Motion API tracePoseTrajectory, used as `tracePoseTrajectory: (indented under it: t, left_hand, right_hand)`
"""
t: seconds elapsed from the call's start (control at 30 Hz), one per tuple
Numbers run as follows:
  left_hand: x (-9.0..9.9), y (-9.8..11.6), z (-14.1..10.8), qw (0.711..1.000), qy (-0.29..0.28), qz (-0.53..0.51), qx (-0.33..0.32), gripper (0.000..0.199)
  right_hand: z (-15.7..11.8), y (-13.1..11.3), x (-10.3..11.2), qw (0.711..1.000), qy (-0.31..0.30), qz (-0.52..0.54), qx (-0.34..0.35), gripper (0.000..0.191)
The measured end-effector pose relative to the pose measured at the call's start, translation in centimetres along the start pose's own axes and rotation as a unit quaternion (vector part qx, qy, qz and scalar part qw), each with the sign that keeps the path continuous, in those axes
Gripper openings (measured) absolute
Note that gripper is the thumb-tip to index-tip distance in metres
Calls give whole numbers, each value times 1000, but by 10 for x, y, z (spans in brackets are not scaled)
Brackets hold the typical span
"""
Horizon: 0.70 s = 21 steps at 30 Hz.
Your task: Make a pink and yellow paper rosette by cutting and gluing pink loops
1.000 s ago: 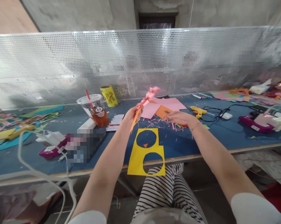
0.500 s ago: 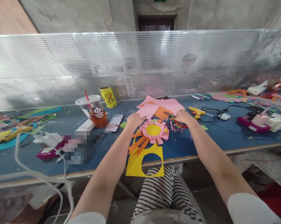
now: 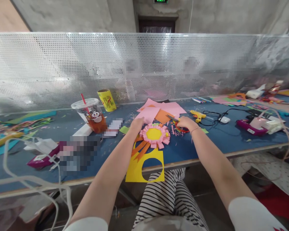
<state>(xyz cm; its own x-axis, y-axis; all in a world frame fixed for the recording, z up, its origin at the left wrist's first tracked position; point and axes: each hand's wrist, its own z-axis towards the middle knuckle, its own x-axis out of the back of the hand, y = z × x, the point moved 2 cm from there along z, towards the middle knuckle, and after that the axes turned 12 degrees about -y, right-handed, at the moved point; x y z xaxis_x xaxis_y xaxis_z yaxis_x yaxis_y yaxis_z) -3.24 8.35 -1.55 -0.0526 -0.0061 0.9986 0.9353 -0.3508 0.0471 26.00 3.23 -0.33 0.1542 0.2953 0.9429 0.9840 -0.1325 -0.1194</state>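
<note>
A paper rosette [image 3: 154, 133] lies before me, with a yellow centre, a pleated pink rim and orange ribbon tails. My left hand [image 3: 137, 124] rests at its upper left, by the lower edge of the pink paper sheets [image 3: 149, 113]. Its bent fingers are mostly hidden behind the back of the hand. On the right, my right hand [image 3: 186, 122] is closed around the handle end of scissors [image 3: 171, 117], whose blades point left over an orange paper piece [image 3: 161, 116]. Under the ribbon tails, a yellow sheet [image 3: 135, 171] with round cutouts overhangs the table edge.
A yellow glue gun [image 3: 197, 115] with a black cord lies to the right, before a purple power strip [image 3: 251, 128]. Leftward stand a drink cup [image 3: 93, 118] and a yellow tape roll [image 3: 107, 100]. A perforated metal screen [image 3: 86, 70] runs along the back.
The view has shifted a little, so most things appear further left. My left hand has drawn slightly left from the rosette's top. My right hand remains at the scissors.
</note>
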Motion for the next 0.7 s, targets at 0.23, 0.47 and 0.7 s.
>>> tracePoseTrajectory:
  t: [0.23, 0.47, 0.7]
  left_hand:
    - [3, 4, -1, 1000, -2, 28, -14, 47]
    - [-3, -4, -9, 989, -30, -49, 134, 54]
    - [-1, 1, -12, 981, -32, -106, 160, 52]
  right_hand:
    - [-2, -4, 0, 1000, 19, 10, -12, 45]
    - [-3, -5, 1, 1000, 1, 11, 0, 40]
    - [-8, -7, 2, 1000, 10, 11, -1, 39]
